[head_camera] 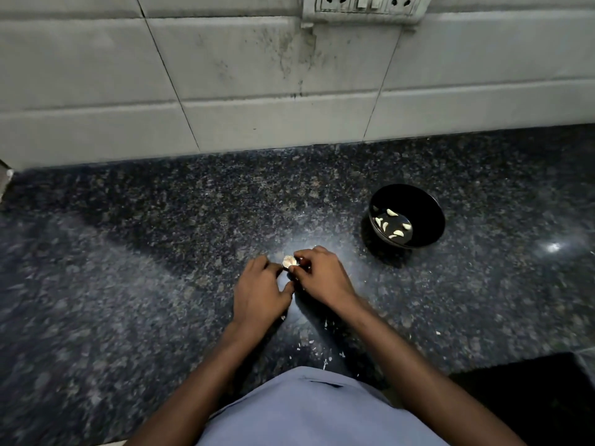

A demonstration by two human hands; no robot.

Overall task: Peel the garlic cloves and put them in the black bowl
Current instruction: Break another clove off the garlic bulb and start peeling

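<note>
Nearest, a pale blue shirt [309,410] at the bottom edge, with both bare forearms reaching forward and converging over the dark speckled counter [128,268]; between the forearms, small white flakes of garlic skin [309,346] scattered on the stone; further on, the left hand [259,289] lying knuckles up, fingers curled forward, thumb stretched right towards the other hand, fingertips pinching the near-left side of a garlic piece [288,261]; opposite, the right hand [322,275] likewise knuckles up, fingers bent and gripping the same garlic from the right; garlic held between the two sets of fingertips just above the counter, pale, with skin partly on, whether a single clove or a small cluster unclear; beyond and to the right, well apart from the hands, a black bowl [431,220] standing on the counter with several peeled cloves [394,223] inside; farthest, a grey tiled wall [225,91] with a socket panel [363,6] at the top.
</note>
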